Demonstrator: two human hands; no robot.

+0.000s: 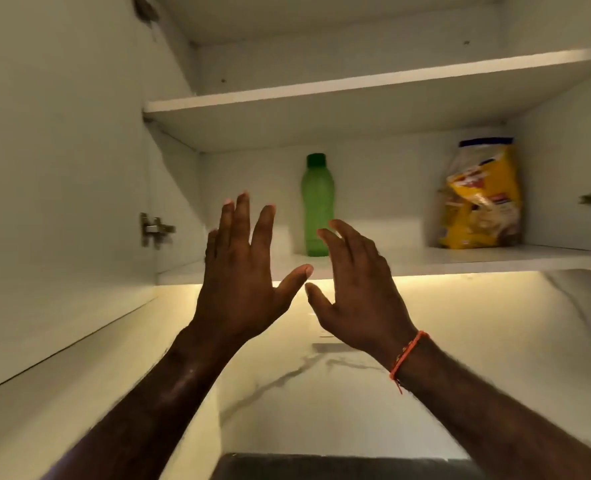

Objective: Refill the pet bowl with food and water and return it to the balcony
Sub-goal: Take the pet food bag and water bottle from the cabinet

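Open white cabinet (356, 88) seen from below. Green bottle (316, 206) upright at frame centre on lower shelf (425, 261). Yellow food bag (482, 195) at right on same shelf, well apart from bottle. Left hand (242, 271) and right hand (356, 292) raised below bottle, fingers spread, nothing held, bottle not touched. Orange thread (408, 355) worn on right wrist. Pet bowl not seen.

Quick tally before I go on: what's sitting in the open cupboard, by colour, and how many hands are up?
Green: 1, the bottle on the lower shelf
Yellow: 1, the food bag on the same shelf, to the right
Hands: 2, left hand and right hand, both holding nothing
Total: 4
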